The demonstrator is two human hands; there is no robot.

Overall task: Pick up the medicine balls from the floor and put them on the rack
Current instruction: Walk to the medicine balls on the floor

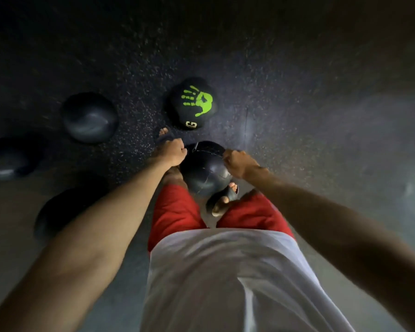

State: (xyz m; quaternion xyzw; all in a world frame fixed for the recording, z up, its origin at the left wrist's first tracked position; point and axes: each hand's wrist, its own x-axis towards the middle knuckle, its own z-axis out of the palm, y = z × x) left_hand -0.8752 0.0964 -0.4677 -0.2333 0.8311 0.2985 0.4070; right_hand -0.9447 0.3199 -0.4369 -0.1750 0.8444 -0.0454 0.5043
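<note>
Both arms bare, stretched down and forward, closing in toward each other at the wrists. The left hand shows its back upward with fingers curled under. The right hand is curled the same way, wrist slightly bent. Each grips one upper side of the dark medicine ball, hands apart. Fingertips hidden; picture motion-blurred.

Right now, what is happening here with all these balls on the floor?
A person bends over and grips a dark medicine ball with the left hand and the right hand, one on each side, close above the feet. Whether it has left the speckled floor is unclear. A ball with a green handprint lies ahead, and three plain dark balls lie to the left. No rack is in view.
</note>
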